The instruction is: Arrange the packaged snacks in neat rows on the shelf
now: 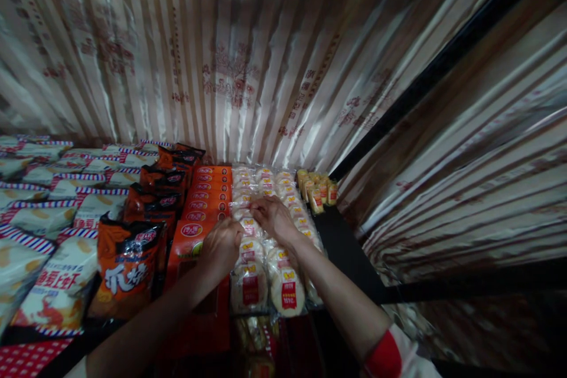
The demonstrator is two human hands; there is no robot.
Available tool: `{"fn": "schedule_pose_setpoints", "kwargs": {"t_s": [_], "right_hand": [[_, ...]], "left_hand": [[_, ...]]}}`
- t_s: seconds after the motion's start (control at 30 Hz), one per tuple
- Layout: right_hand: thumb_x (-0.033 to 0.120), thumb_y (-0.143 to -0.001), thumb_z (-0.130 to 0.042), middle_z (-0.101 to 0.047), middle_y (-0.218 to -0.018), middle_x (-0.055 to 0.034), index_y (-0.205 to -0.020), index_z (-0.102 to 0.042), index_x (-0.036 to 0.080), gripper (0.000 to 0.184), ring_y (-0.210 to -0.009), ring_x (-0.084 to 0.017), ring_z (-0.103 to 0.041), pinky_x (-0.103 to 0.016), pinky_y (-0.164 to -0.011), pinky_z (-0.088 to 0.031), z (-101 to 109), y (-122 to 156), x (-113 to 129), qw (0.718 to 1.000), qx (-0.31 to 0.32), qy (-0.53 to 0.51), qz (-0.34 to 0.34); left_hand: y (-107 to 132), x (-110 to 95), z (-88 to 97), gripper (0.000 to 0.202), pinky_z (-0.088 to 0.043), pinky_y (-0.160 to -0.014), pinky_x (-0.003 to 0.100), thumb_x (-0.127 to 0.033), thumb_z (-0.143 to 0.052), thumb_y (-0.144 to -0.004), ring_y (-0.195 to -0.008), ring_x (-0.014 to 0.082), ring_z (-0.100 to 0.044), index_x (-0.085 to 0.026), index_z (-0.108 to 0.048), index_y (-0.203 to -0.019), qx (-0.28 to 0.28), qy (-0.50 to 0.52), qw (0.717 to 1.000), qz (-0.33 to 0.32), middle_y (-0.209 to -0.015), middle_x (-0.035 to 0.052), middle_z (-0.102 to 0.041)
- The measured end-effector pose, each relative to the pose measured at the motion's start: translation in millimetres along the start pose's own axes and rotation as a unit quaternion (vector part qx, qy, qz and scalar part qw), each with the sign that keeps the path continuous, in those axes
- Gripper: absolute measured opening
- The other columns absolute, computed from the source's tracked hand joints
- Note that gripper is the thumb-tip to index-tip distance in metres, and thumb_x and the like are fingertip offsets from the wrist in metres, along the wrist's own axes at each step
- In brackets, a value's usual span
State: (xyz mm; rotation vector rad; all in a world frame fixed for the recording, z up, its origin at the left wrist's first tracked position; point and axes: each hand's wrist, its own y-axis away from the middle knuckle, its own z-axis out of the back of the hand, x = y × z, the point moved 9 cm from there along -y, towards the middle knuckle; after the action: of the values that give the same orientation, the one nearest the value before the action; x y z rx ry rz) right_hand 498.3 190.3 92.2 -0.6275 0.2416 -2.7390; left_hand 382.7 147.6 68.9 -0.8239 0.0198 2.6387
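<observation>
My left hand [225,245] is closed, its fingers curled at the left side of the leftmost row of round biscuits in clear packets. My right hand [273,220] reaches over the same row from the right, thumb and fingers pinched together. Between the hands lies a clear packet of round biscuits [250,228], its edges seemingly in my fingers. The fingertips are partly hidden. Nearer to me, another biscuit packet [248,290] with a red label stands at the row's front. A second front packet [287,292] is beside it.
Orange boxes [191,230] and orange snack bags [126,271] line the left, with several white striped bags [66,271] beyond. Small yellow packets [316,195] stand at the back right on the black shelf [349,254]. A pleated curtain [248,71] hangs behind; a black pole [425,77] slants at right.
</observation>
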Motion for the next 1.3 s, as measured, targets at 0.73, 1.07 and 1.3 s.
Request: {"fn": "schedule_pose_setpoints", "kwargs": {"t_s": [0.73,1.07,1.3], "right_hand": [[0.022,-0.084,-0.061,-0.064,-0.08,-0.0041,-0.077,-0.066,0.019,0.009,-0.082,-0.018,-0.058,-0.032,-0.082,-0.043,5,35,12,0.997,0.013,0.004,0.079],[0.023,-0.084,-0.06,-0.064,-0.079,-0.0051,-0.081,-0.068,0.019,0.01,-0.084,-0.019,-0.057,-0.034,-0.083,-0.043,2,35,12,0.997,0.006,0.0,0.08],[0.03,-0.089,-0.053,-0.063,-0.089,-0.0073,-0.093,-0.069,0.021,0.019,-0.092,-0.02,-0.053,-0.034,-0.082,-0.043,17,52,39,0.993,0.004,0.025,0.118]], "left_hand": [[-1,1,5.7,0.021,-0.045,-0.084,0.03,-0.01,-0.044,-0.084,-0.094,0.0196,-0.056,-0.017,-0.061,-0.094,-0.082,0.028,0.996,0.006,-0.099,0.0069,-0.059],[22,-18,-7.2,0.023,-0.044,-0.079,0.029,-0.016,-0.038,-0.091,-0.089,0.0188,-0.055,-0.018,-0.06,-0.085,0.033,-0.059,0.996,-0.056,-0.093,0.0064,-0.059],[17,-11,-11.8,0.028,-0.044,-0.082,0.028,-0.01,-0.035,-0.088,-0.089,0.0167,-0.055,-0.017,-0.062,-0.086,0.04,0.019,0.998,-0.054,-0.093,0.0054,-0.059]]}}
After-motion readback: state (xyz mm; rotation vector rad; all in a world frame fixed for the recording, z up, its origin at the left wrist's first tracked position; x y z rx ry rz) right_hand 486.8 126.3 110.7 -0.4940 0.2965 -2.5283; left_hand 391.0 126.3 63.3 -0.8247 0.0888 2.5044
